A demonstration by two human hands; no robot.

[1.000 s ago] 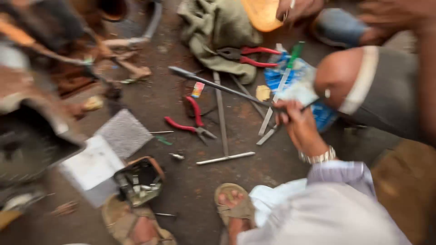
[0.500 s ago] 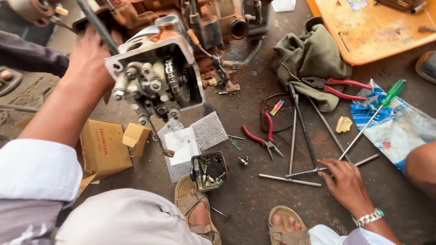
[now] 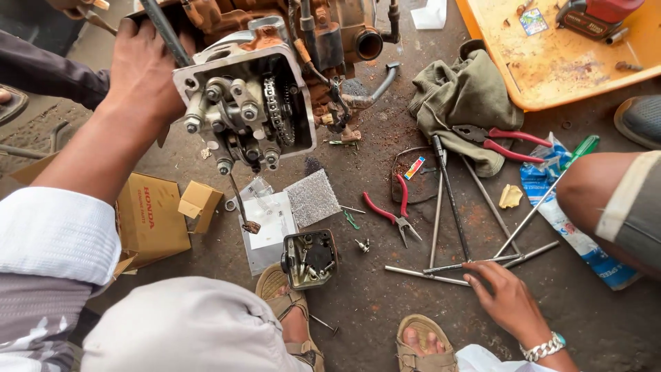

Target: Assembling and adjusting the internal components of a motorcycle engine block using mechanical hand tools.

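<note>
Left hand (image 3: 141, 69) is wrapped around a dark tool handle (image 3: 164, 31) right against the engine head (image 3: 241, 103), up top. Right hand (image 3: 506, 296) is down on the floor (image 3: 385, 310), fingers loosely spread, touching the long metal rods (image 3: 447, 265) beside the red pliers (image 3: 392, 213).

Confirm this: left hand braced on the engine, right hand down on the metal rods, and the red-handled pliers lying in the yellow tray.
Wrong on the pliers: the head view shows them on the green cloth beside the tray. Left hand on the engine and right hand on the rods stand.
</note>
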